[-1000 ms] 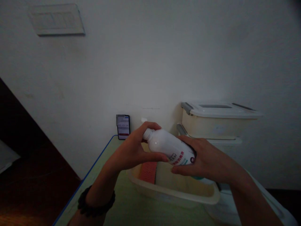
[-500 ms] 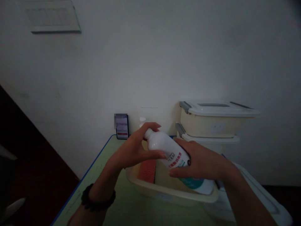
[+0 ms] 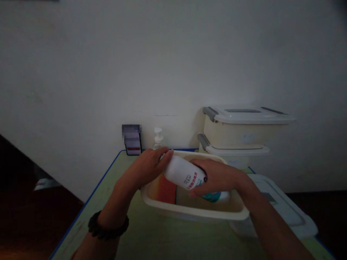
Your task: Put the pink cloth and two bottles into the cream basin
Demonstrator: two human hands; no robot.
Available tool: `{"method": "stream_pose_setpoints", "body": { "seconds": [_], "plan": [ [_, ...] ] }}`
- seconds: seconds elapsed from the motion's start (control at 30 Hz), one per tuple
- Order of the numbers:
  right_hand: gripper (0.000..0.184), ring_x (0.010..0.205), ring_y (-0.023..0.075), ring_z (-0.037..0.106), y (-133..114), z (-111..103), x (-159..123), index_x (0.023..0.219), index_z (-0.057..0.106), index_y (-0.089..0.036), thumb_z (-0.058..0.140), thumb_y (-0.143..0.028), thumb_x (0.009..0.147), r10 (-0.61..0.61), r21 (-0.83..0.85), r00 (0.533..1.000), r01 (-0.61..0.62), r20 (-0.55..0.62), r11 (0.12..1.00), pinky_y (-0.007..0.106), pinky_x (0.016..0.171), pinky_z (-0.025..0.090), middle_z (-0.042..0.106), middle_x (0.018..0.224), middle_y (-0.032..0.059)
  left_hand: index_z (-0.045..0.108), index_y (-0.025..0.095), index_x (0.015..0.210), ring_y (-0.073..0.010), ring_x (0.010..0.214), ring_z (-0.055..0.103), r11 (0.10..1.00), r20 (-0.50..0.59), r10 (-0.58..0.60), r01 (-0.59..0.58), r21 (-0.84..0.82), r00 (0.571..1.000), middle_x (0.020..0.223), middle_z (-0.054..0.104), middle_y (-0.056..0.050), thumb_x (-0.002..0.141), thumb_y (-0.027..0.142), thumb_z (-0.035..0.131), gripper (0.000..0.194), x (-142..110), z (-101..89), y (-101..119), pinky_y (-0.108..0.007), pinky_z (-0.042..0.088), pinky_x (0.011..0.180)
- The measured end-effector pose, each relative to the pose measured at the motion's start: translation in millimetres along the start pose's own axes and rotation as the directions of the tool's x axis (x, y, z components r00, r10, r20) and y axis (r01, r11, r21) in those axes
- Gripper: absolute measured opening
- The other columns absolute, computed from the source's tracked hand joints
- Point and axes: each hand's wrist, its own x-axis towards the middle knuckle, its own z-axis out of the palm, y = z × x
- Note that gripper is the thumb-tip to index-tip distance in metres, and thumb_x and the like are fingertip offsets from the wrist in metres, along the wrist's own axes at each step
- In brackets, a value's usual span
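I count two hands (image 3: 148, 162) (image 3: 217, 176), two bottles (image 3: 180, 172) (image 3: 158, 138), one phone (image 3: 133, 143) at the table's (image 3: 162, 240) far left corner, one tub (image 3: 189, 209) with one red thing (image 3: 166, 189) inside, two lidded boxes (image 3: 227, 133) (image 3: 238, 160), one more lid (image 3: 287, 206) near the right edge, and one bracelet (image 3: 108, 233).

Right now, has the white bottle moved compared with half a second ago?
Yes. In view, the white bottle has its base farther left and higher, away from the tub's near right corner, though the camera shifted too.

Bottle (image 3: 179, 171) partly covered by hands (image 3: 219, 177), phone (image 3: 133, 143) partly blurred, pump dispenser (image 3: 158, 135) mostly hidden
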Motion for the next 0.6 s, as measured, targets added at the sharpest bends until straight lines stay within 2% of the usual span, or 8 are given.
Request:
{"method": "stream_pose_setpoints", "body": {
  "seconds": [0.1, 0.2, 0.27, 0.33, 0.43, 0.53, 0.6],
  "plan": [
    [0.060, 0.083, 0.0232, 0.062, 0, 5, 4, 0.109, 0.057, -0.019, 0.072, -0.053, 0.061, 0.031, 0.020, 0.999, -0.032, 0.028, 0.999, 0.034, 0.069, 0.047, 0.067, 0.101, 0.0066, 0.058, 0.018, 0.081, -0.0155, 0.059, 0.059, 0.999, 0.030, -0.037, 0.036, 0.029, 0.999, 0.066, 0.064, -0.002, 0.095, 0.035, 0.027, 0.038, 2, 3.3, -2, -0.026, 0.035, 0.057],
    [0.060, 0.084, 0.0246, 0.063, -2, 9, 6, 0.109, 0.057, -0.018, 0.072, -0.051, 0.062, 0.027, 0.022, 0.999, -0.027, 0.024, 0.999, 0.035, 0.069, 0.047, 0.068, 0.101, 0.0083, 0.059, 0.017, 0.082, -0.0167, 0.061, 0.060, 1.000, 0.042, -0.022, 0.022, -0.009, 0.999, 0.070, 0.066, -0.003, 0.095, 0.037, 0.028, 0.039, 2, 4.1, -2, -0.027, 0.036, 0.057],
    [0.060, 0.084, 0.0253, 0.063, -2, 10, 6, 0.111, 0.056, -0.017, 0.072, -0.047, 0.062, 0.002, 0.012, 1.000, -0.002, 0.004, 1.000, 0.037, 0.071, 0.048, 0.068, 0.101, 0.0088, 0.060, 0.018, 0.084, -0.0162, 0.061, 0.060, 0.993, 0.036, 0.020, -0.016, -0.119, 0.999, 0.071, 0.066, -0.003, 0.094, 0.043, 0.031, 0.040, 2, 4.4, -2, -0.026, 0.037, 0.058],
    [0.064, 0.086, 0.0254, 0.063, -2, 9, 3, 0.116, 0.054, -0.017, 0.074, -0.043, 0.060, -0.010, 0.023, 1.000, 0.010, -0.027, 1.000, 0.037, 0.072, 0.048, 0.067, 0.102, 0.0083, 0.062, 0.018, 0.088, -0.0157, 0.066, 0.060, 0.954, -0.027, 0.050, -0.056, -0.294, 0.998, 0.075, 0.067, -0.002, 0.094, 0.045, 0.029, 0.043, 2, 4.6, -3, -0.026, 0.040, 0.061],
    [0.070, 0.087, 0.0237, 0.063, 1, 6, -3, 0.122, 0.050, -0.018, 0.076, -0.038, 0.060, -0.013, 0.116, 0.995, 0.024, -0.098, 0.993, 0.036, 0.074, 0.049, 0.066, 0.106, 0.0070, 0.061, 0.018, 0.080, -0.0153, 0.073, 0.060, 0.885, -0.119, 0.004, -0.059, -0.461, 0.993, 0.076, 0.066, -0.002, 0.096, 0.042, 0.020, 0.050, 3, 4.2, -6, -0.026, 0.043, 0.069],
    [0.070, 0.093, 0.0225, 0.061, 2, 4, -4, 0.124, 0.049, -0.018, 0.076, -0.037, 0.062, -0.048, 0.221, 0.987, 0.082, -0.156, 0.972, 0.036, 0.079, 0.048, 0.064, 0.112, 0.0067, 0.054, 0.018, 0.069, -0.0140, 0.066, 0.058, 0.919, -0.042, 0.011, -0.027, -0.392, 0.999, 0.067, 0.062, 0.000, 0.095, 0.039, 0.029, 0.041, 4, 2.8, -8, -0.026, 0.043, 0.067],
    [0.070, 0.094, 0.0225, 0.060, 2, 4, 0, 0.123, 0.050, -0.019, 0.077, -0.038, 0.062, -0.078, 0.275, 0.982, 0.124, -0.171, 0.953, 0.036, 0.081, 0.048, 0.064, 0.113, 0.0063, 0.053, 0.019, 0.071, -0.0137, 0.062, 0.057, 0.937, 0.010, 0.052, -0.045, -0.346, 0.999, 0.066, 0.061, 0.001, 0.094, 0.036, 0.032, 0.036, 3, 2.2, -9, -0.026, 0.042, 0.064]
  ]
}}
